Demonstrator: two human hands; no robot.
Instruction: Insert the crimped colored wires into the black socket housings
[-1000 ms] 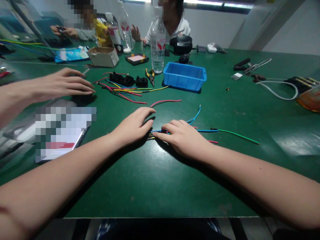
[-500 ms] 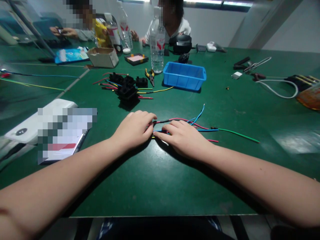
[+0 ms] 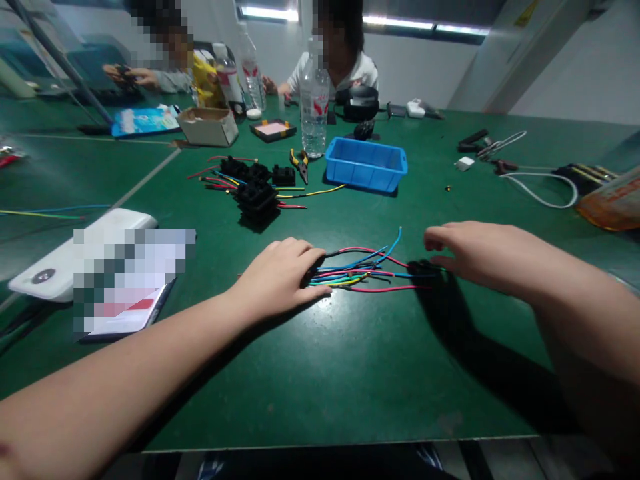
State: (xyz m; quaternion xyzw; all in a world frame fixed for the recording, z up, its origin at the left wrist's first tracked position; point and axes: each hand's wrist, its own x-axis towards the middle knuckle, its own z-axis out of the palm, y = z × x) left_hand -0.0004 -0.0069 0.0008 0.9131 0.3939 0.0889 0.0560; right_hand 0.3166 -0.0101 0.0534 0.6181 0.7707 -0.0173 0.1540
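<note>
A loose bundle of coloured electrical wires [image 3: 360, 272], in red, blue, green, yellow and black, lies on the green table in front of me. My left hand [image 3: 283, 270] is curled over the bundle's left part, thumb on the near side and fingers on the far side, hiding the wires beneath. Raised off the table beyond the wires' right ends is my right hand [image 3: 470, 253]. Its fingers are bent, a gap shows between them and the thumb, and I see nothing held there.
Black connector blocks [image 3: 255, 193] with wires sit behind my left hand, beside yellow-handled pliers [image 3: 301, 165]. Farther back stand a blue bin [image 3: 367, 167], a water bottle [image 3: 315, 113] and a cardboard box [image 3: 213, 128]. A phone [image 3: 135, 293] and white power bank [image 3: 65, 263] lie left. Two people sit opposite.
My right hand has let go of the wires, lifted and moved right. The left hand stays on the bundle, whose wires now show more fully. The view has tilted up slightly.
</note>
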